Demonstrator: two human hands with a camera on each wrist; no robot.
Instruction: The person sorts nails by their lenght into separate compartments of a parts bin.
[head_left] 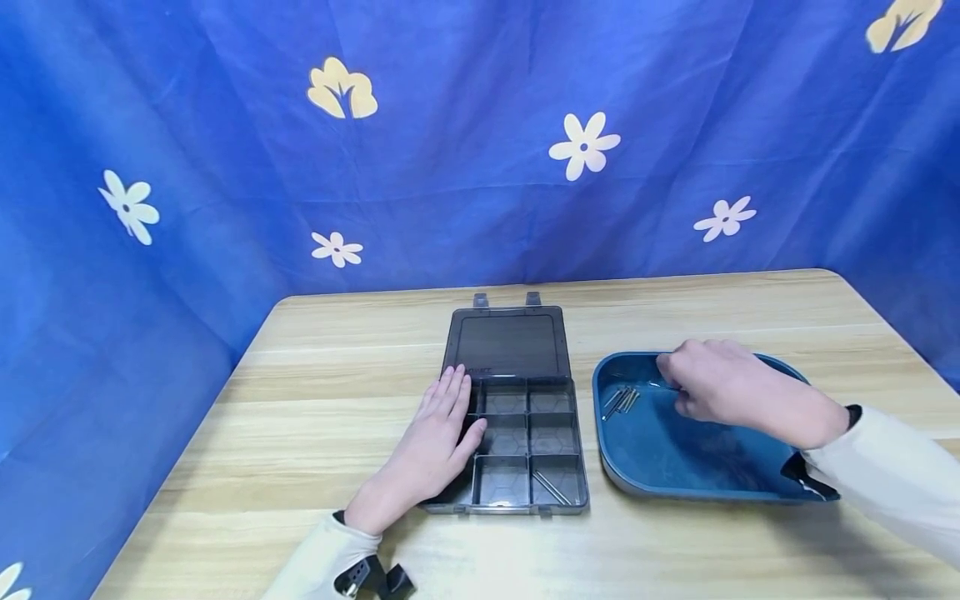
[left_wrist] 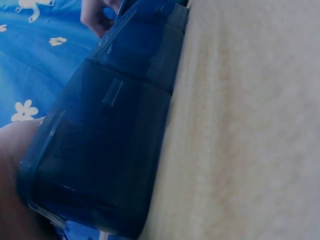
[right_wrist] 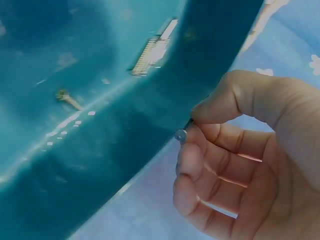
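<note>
My left hand point(head_left: 431, 442) lies with straight fingers over the left column of a grey translucent compartment box point(head_left: 504, 435), whose lid point(head_left: 510, 342) is folded back. Two long silver screws point(head_left: 551, 487) lie in its front right compartment. Over the back of a blue tray point(head_left: 697, 454), my right hand point(head_left: 720, 387) pinches a small screw point(right_wrist: 181, 135) between thumb and forefinger; its round silver head shows in the right wrist view, while most of its shank is hidden. More screws point(head_left: 620, 402) lie together at the tray's left side, and a brass-coloured screw point(right_wrist: 69, 99) lies apart from them.
Both containers stand side by side on a light wood table point(head_left: 330, 400), with a narrow gap between them. A blue flowered cloth point(head_left: 465, 167) hangs behind the table and along its sides. The tray has a raised rim point(head_left: 600, 417).
</note>
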